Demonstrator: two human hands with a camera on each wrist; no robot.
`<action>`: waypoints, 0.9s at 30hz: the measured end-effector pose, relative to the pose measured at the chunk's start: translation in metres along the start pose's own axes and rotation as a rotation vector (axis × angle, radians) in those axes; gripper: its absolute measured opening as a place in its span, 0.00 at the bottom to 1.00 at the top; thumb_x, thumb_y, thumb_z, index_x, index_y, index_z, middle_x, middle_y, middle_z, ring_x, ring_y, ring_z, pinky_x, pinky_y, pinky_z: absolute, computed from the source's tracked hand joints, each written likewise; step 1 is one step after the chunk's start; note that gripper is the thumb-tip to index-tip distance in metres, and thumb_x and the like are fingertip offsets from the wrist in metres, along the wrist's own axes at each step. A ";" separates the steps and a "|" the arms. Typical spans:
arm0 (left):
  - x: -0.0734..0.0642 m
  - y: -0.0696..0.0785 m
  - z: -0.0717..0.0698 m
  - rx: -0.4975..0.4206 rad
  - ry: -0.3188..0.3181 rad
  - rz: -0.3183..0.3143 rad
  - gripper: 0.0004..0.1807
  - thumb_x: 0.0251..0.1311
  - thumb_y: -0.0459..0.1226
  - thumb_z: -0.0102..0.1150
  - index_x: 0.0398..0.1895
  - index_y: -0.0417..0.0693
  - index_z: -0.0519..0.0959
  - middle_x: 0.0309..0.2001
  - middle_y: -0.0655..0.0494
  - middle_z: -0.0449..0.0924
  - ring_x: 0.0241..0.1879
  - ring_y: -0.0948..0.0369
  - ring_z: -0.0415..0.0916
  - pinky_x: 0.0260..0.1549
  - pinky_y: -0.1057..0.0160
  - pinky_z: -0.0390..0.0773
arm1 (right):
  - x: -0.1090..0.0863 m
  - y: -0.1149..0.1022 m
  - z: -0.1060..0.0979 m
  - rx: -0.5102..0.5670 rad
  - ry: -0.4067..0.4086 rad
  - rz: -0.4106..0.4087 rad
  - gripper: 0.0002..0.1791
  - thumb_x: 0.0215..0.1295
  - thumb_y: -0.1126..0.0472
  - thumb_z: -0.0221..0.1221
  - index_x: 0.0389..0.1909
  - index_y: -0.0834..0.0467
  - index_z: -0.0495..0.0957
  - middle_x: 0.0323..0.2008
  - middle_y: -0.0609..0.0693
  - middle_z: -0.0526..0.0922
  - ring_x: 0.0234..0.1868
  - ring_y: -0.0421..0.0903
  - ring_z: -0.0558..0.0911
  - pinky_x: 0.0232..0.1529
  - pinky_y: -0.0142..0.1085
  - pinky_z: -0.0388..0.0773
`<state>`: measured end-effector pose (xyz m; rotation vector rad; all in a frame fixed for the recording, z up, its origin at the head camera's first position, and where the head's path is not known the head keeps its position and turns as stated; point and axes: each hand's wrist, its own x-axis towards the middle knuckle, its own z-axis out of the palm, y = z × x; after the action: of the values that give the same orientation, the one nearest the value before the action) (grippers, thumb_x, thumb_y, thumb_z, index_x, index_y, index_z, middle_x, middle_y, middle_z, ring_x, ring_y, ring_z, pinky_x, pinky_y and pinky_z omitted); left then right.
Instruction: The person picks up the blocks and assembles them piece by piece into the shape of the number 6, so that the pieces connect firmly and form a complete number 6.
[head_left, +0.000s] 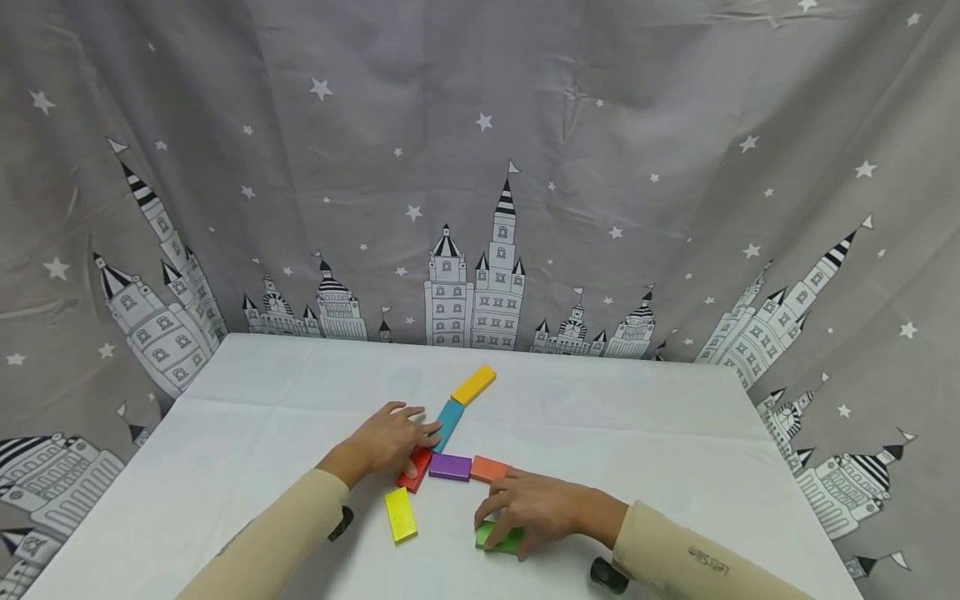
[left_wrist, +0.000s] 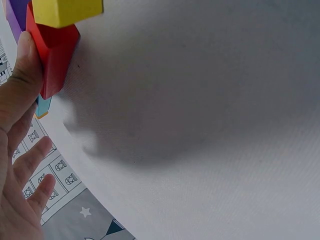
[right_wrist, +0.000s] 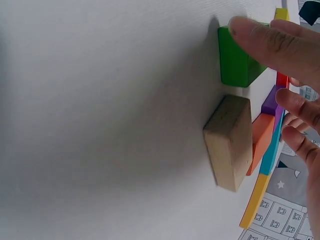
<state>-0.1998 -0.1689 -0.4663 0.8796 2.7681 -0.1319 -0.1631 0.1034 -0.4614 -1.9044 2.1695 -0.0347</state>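
Observation:
My left hand [head_left: 392, 439] rests over a red block [head_left: 407, 484], its thumb on the block and its fingertips near the blue block [head_left: 450, 419]. In the left wrist view, the thumb lies straight against the red block and the other fingers are spread. My right hand [head_left: 547, 507] grips a green block [right_wrist: 232, 60] between thumb and fingers, low at the table. Beside it in the right wrist view stands a plain wooden block [right_wrist: 227, 142], hidden by the hand in the head view. An orange block [head_left: 489, 469] lies just beyond that hand.
Joined to the blue block's far end is an amber block [head_left: 474, 385]. A purple block [head_left: 450, 467] bridges the red and orange ones. Apart, a bright yellow block [head_left: 401, 516] lies nearer the front. The white table [head_left: 637, 417] ends at a grey castle-print curtain [head_left: 637, 125].

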 end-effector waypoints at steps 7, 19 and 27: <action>-0.002 -0.001 0.000 0.006 -0.006 0.003 0.33 0.50 0.50 0.70 0.63 0.63 0.74 0.66 0.66 0.69 0.69 0.52 0.59 0.67 0.45 0.57 | 0.014 -0.005 0.000 -0.001 0.013 -0.013 0.22 0.56 0.44 0.68 0.53 0.38 0.81 0.58 0.36 0.76 0.52 0.34 0.69 0.52 0.21 0.62; -0.001 -0.001 -0.002 0.050 0.010 0.018 0.34 0.49 0.51 0.70 0.63 0.65 0.74 0.66 0.67 0.70 0.68 0.53 0.61 0.66 0.47 0.59 | 0.042 -0.012 -0.001 -0.017 0.009 -0.026 0.21 0.57 0.41 0.66 0.53 0.36 0.81 0.58 0.34 0.75 0.53 0.33 0.70 0.53 0.20 0.60; -0.003 -0.002 0.000 0.040 0.017 0.030 0.34 0.50 0.51 0.70 0.63 0.64 0.74 0.66 0.65 0.70 0.68 0.52 0.61 0.66 0.45 0.59 | 0.057 -0.018 -0.003 -0.016 0.001 -0.050 0.22 0.58 0.41 0.65 0.54 0.36 0.80 0.59 0.33 0.74 0.55 0.33 0.69 0.56 0.21 0.58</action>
<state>-0.1985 -0.1723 -0.4654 0.9362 2.7757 -0.1758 -0.1529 0.0447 -0.4654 -1.9675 2.1291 -0.0282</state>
